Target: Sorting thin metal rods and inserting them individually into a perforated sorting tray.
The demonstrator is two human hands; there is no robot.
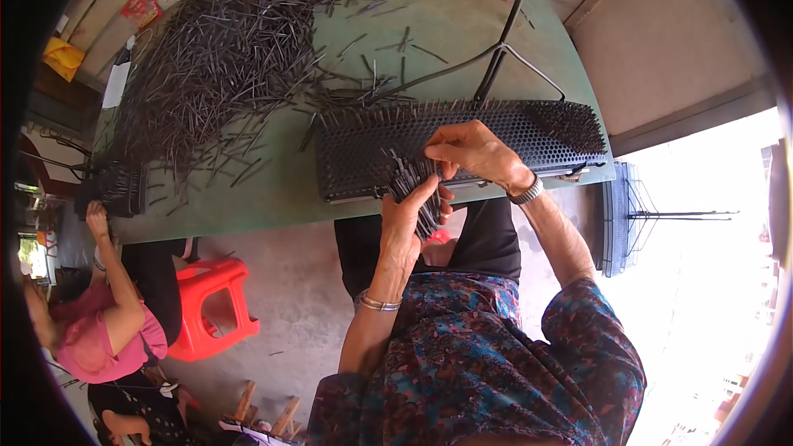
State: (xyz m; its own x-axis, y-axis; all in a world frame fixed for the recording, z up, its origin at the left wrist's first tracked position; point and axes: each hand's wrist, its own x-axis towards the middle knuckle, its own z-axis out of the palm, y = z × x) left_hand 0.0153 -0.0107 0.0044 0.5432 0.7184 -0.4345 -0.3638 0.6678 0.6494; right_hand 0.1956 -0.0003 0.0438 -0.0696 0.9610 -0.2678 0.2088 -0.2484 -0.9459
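A bundle of thin black sticks (408, 182) is gripped in my left hand (401, 223), its upper ends fanning out past the thumb. Just right of the bundle, my right hand (477, 154) has thumb and fingers pinched together; whatever is between the tips is too small to make out. Both hands are over the front part of a black perforated panel (351, 161) lying along the table's near edge. Upright sticks fill holes along the panel's far edge, and a dense cluster of them (570, 125) stands at its right end.
A large heap of loose black sticks (223, 49) covers the left of the green table (363, 37). A thin metal stand (500, 46) rises behind the panel. At left, another person's hand (97, 219) touches a similar dark panel (116, 190). A red stool (213, 306) is below.
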